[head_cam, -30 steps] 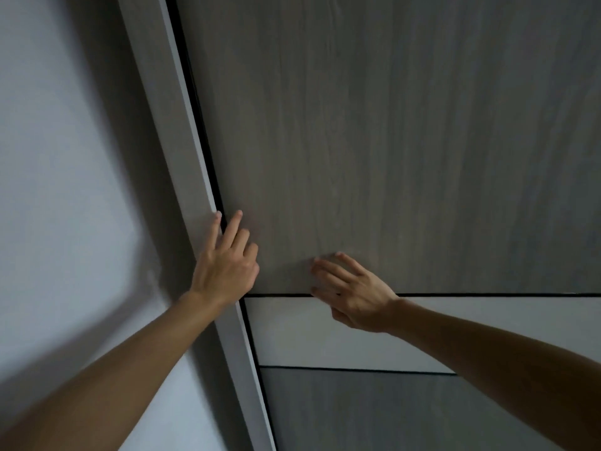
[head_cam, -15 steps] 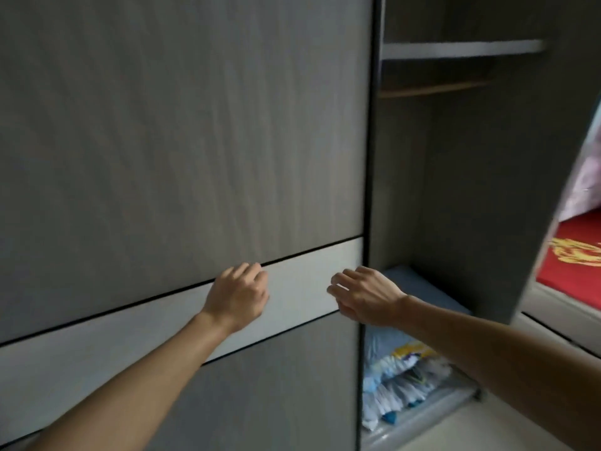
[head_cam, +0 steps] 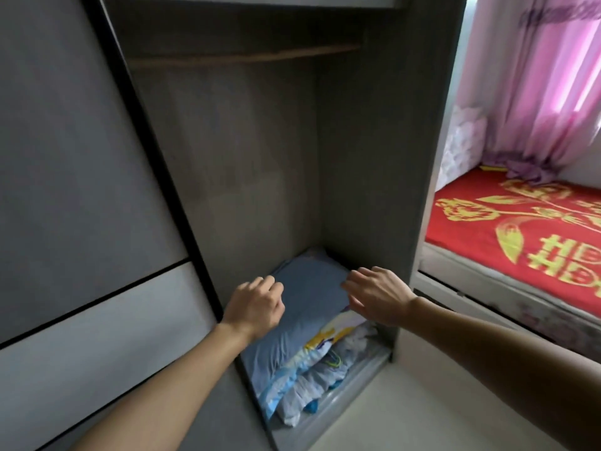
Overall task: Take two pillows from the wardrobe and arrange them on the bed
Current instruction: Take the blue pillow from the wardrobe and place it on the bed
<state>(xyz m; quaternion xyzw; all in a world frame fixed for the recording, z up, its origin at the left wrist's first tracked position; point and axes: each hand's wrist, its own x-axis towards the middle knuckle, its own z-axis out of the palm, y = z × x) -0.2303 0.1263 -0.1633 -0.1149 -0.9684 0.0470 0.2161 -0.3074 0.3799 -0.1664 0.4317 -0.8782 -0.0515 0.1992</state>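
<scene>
— Hands?
— Left hand [head_cam: 257, 307] loosely curled, right hand [head_cam: 379, 294] spread; both empty above the pillows [head_cam: 302, 349].
— Pillows?
— Soft, stacked on the wardrobe [head_cam: 247, 164] floor, long axis running front to back; blue cloth on top. Bed [head_cam: 520, 229] beyond, right.

You find one readable sign: large gold Chinese "double happiness" characters (囍) woven on the red bedspread [head_cam: 520, 229], at 3 o'clock in your view, cut off by the right edge. The printed pillow covers [head_cam: 312, 362] in the wardrobe [head_cam: 367, 157], at 6 o'clock, carry coloured patterns, with no legible text.
</scene>
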